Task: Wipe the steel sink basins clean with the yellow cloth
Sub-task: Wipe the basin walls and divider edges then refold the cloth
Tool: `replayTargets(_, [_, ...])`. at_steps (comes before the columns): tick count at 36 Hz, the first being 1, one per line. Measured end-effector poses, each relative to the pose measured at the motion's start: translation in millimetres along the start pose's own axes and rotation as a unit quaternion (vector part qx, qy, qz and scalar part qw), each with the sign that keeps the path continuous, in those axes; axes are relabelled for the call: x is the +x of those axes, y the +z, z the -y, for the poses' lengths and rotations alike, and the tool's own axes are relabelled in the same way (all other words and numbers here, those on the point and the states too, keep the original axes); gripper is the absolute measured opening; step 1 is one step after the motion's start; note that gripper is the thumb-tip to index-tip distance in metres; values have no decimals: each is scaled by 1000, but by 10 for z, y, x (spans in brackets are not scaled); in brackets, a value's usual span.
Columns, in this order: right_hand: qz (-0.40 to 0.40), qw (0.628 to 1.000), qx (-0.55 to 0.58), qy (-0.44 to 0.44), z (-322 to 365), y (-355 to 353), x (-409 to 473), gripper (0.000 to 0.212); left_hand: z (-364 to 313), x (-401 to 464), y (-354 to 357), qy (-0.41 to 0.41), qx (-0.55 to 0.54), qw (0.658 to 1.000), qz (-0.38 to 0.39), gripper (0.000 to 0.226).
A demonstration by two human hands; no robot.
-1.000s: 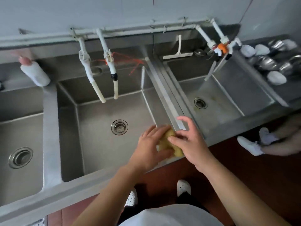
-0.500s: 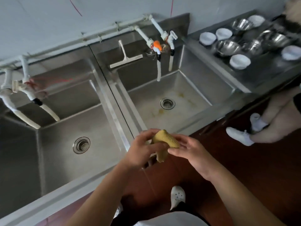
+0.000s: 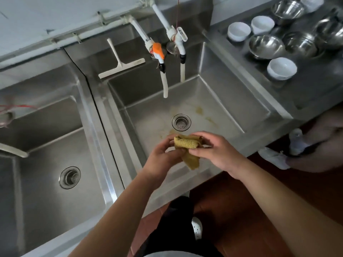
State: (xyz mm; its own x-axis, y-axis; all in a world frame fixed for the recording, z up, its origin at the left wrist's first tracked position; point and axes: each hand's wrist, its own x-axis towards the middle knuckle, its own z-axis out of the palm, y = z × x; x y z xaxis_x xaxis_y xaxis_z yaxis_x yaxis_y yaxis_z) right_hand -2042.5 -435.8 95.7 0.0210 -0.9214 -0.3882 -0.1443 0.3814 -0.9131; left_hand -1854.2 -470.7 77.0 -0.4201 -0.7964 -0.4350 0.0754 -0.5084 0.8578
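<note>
The yellow cloth [image 3: 187,145] is twisted into a roll, with a loose corner hanging down. My left hand [image 3: 163,156] and my right hand [image 3: 213,151] both grip it, above the front edge of the right steel basin [image 3: 232,115]. That basin has yellowish stains on its floor around its round drain [image 3: 181,122]. The middle steel basin [image 3: 46,149] lies to the left with its own drain [image 3: 70,177].
Two white taps with hoses [image 3: 165,71] hang over the right basin. A white squeegee [image 3: 120,62] lies on the back ledge. Steel bowls [image 3: 266,45] and white bowls [image 3: 282,68] stand on the right counter. Another person's white-shoed foot [image 3: 274,157] is at right.
The view has swung right, from the middle basin to the right one. My hands carried the cloth along and now hold it over the right basin's front edge, twisted tighter.
</note>
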Motion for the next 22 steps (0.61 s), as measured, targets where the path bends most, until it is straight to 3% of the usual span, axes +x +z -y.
replayTargets(6, [-4,998,-38,40,-6,-333,687,37,23,879,96,-60,-49,997,-8,33])
replayTargets(11, [-51,993,-65,78,-191,-575,1175,32,113,1444,205,-109,-76,991,-25,28])
replayTargets(16, [-30,978,69,193,-408,-865,1530,43,216,1871,306,-179,-84,980,-34,13])
replayTargets(22, [0,967,42,252,-727,-1195,2123,34,409,2340,372,-239,-26,968,-67,22])
